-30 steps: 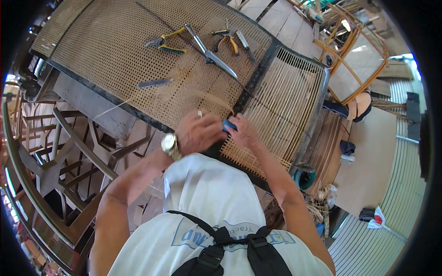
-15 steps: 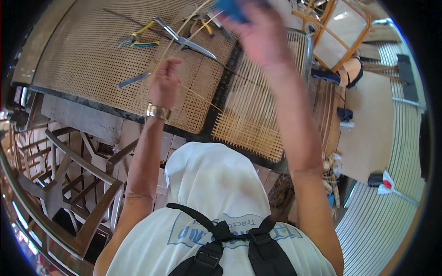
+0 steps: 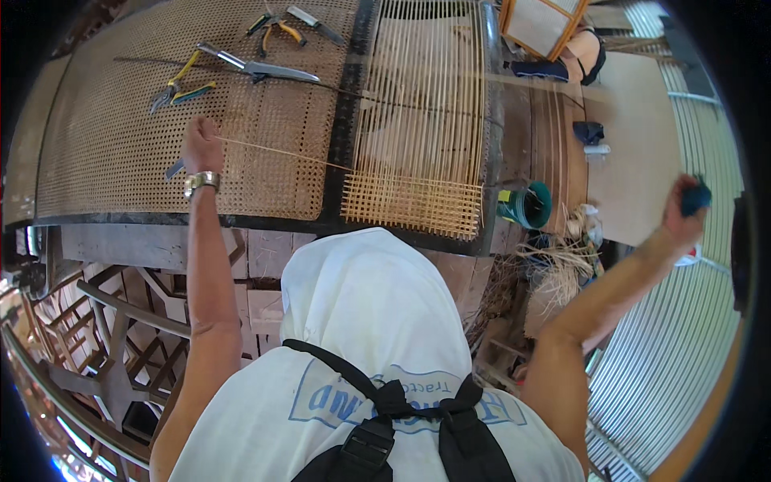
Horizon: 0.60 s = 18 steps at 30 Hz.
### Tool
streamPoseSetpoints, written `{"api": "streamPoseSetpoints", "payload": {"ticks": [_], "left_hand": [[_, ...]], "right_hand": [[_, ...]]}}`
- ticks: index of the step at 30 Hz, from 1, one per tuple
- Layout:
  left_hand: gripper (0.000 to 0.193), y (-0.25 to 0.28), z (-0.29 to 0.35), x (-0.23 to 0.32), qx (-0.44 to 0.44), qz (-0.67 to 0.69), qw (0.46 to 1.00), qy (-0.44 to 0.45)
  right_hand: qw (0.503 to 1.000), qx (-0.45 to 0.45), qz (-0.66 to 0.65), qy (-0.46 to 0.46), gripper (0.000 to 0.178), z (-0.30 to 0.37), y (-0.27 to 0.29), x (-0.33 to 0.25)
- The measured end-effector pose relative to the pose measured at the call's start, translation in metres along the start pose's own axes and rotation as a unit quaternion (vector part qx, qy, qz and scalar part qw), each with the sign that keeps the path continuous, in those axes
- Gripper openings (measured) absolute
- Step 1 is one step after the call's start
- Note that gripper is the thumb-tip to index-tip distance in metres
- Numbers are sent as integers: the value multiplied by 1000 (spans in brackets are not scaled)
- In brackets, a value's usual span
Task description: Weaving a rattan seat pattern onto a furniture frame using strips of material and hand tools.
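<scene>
Right hand (image 3: 683, 222) — now beyond cane panel (image 3: 120, 153)

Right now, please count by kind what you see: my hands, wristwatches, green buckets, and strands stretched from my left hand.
Hands: 2 (left hand, right hand)
Wristwatch: 1
Green bucket: 1
Strand: 1
Total: 5

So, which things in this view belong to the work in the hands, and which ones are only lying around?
Probably in the work:
- thin strand, held by the left hand
- partly woven panel
- blue-green item in the right hand

Seemingly just lying about, untouched:
- yellow-handled cutters
- long-bladed tool
- green bucket
- dark bundle
</scene>
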<state>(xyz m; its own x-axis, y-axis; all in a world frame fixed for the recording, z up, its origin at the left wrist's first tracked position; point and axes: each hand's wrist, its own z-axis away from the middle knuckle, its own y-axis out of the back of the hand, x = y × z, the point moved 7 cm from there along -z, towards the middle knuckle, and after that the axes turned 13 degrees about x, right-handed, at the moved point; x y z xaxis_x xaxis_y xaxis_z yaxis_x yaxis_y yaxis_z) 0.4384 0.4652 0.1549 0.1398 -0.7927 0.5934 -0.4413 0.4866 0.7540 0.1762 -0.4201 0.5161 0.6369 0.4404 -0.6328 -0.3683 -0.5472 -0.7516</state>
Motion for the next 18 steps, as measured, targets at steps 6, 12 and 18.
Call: {"api": "streamPoseSetpoints", "payload": {"ticks": [6,12,18], "left_hand": [[73,160,-4,169,228,-40,924,-305],[48,128,90,265,-168,213,920,-283],[18,116,69,159,-87,250,901,-344]], "right_hand": [[982,-30,53,-179,19,194,-153,345],[929,-207,92,-291,16,305,-231,439],[937,-188,130,-265,18,252,-188,410]]}}
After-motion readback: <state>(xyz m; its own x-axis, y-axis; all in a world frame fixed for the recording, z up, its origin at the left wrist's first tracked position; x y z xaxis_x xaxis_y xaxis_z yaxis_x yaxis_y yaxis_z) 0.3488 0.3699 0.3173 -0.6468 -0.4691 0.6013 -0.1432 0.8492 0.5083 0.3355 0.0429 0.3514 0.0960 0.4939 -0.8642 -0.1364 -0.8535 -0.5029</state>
